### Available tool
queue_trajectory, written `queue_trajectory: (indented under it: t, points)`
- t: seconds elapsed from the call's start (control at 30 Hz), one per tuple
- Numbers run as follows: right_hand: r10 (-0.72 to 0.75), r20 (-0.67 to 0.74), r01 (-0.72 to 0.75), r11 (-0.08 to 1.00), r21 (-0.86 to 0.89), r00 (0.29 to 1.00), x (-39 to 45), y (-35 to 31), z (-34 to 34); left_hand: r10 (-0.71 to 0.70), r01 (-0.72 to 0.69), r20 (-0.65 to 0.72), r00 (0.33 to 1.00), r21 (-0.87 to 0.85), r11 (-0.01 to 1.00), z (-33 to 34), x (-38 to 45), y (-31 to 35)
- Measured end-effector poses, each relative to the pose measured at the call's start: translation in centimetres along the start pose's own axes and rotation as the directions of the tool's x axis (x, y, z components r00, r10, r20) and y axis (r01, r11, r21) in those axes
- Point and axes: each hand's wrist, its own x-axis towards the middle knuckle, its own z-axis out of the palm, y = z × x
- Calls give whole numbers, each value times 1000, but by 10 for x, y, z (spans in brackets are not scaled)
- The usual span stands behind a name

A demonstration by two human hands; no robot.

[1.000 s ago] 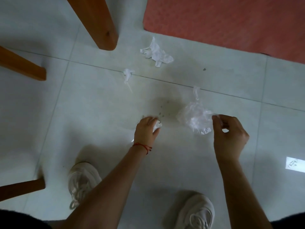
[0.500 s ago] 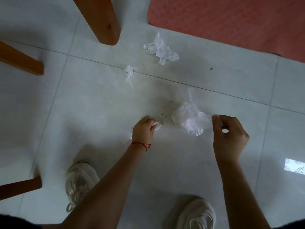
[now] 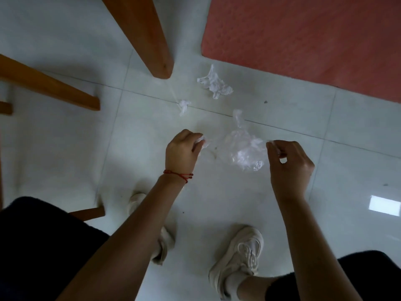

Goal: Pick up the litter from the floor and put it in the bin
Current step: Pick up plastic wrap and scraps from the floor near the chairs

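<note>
My left hand [image 3: 183,152] is closed around a small crumpled white tissue [image 3: 201,141] that pokes out between the fingers. My right hand [image 3: 289,166] pinches the edge of a clear crumpled plastic bag [image 3: 245,148], which hangs between the two hands above the pale tiled floor. Farther away on the floor lie a larger crumpled white tissue [image 3: 214,84] and a small twisted white scrap [image 3: 184,105]. No bin is in view.
A wooden furniture leg [image 3: 149,40] stands just behind the litter, with more wooden rails [image 3: 47,85] to the left. A red mat [image 3: 303,38] covers the far right floor. My two pale shoes [image 3: 240,257] are planted below my arms.
Both hands have risen from the floor, the left with the small tissue and the right with the plastic bag. The view has pulled back, showing more of my legs and shoes.
</note>
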Motion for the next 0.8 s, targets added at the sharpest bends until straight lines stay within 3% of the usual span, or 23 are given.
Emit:
queue_trajectory:
  t: [0.47, 0.8]
  points:
    - [-77, 40, 74, 995, 72, 996, 24, -176, -197, -28, 30, -53, 998, 37, 999, -215, -12, 178]
    - [-291, 174, 272, 954, 125, 941, 29, -239, -314, -93, 113, -206, 974, 90, 989, -311, -68, 284]
